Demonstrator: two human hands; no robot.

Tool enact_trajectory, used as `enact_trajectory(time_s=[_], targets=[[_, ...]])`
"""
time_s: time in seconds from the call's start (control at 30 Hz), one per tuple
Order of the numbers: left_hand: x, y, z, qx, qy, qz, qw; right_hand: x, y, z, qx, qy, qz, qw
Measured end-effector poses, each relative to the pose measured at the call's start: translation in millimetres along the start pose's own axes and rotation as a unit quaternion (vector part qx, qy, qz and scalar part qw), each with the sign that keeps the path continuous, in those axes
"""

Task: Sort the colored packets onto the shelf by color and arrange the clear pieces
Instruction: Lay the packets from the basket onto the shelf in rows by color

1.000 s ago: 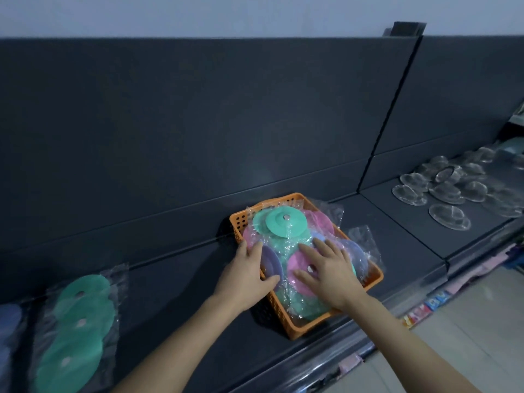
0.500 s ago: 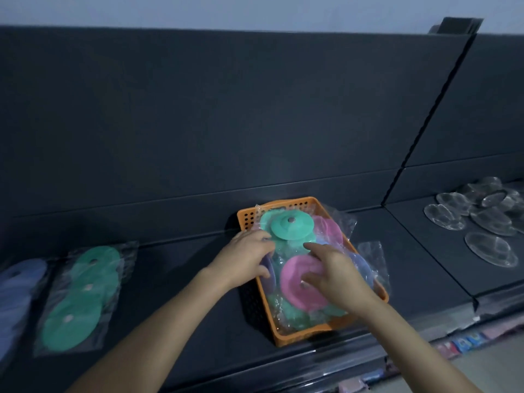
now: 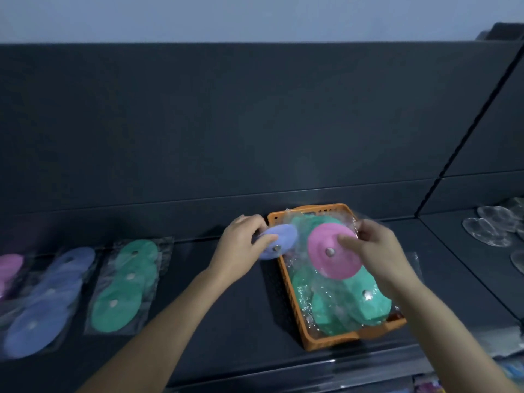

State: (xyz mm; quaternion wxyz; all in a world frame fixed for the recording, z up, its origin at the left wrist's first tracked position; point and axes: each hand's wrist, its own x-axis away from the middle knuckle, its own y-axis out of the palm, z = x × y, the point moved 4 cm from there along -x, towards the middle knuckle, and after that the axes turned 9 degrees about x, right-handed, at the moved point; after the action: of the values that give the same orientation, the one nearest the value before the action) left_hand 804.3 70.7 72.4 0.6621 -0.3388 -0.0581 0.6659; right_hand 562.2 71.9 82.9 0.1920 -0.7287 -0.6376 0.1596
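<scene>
Bare shelf left of basket; my left hand pinches purple packet at basket's far rim, right hand grips pink packet.

I count one orange basket. Two packets are raised over it: one purple packet and one pink packet. Inside the basket I make out at least three green packets; the wrap blurs the rest. On the shelf there are three piles: a green pile showing three discs, a purple pile of roughly three, and a pink pile cut by the edge. I see at least four clear pieces.
</scene>
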Motion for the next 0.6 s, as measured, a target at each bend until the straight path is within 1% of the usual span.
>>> enact_trajectory(time_s=[0.17,0.3,0.4,0.47,0.53,0.6], targets=[[24.8,-25.0,-20.1,0.07,-0.112,0.063,0.989,9.8,26.0,-7.7,-0.091,0.025,-0.013,0.995],[47.1,-48.0,-39.3,0.125,-0.178,0.131,0.967,18.8,54.4,-18.9,-0.136,0.039,-0.05,0.989],[63.6,-62.1,-58.0,0.167,-0.249,0.17,0.939,27.4,75.6,-26.8,-0.15,0.042,-0.084,0.984],[74.0,-67.0,-67.3,0.209,-0.29,0.172,0.918,32.4,86.8,-29.2,-0.147,0.042,-0.092,0.984],[82.5,-67.5,-70.6,0.276,-0.317,0.165,0.892,37.6,97.7,-30.5,-0.152,0.049,-0.101,0.982],[89.0,-64.9,-69.6,0.365,-0.33,0.156,0.857,44.8,110.8,-33.1,-0.158,0.054,-0.116,0.979]])
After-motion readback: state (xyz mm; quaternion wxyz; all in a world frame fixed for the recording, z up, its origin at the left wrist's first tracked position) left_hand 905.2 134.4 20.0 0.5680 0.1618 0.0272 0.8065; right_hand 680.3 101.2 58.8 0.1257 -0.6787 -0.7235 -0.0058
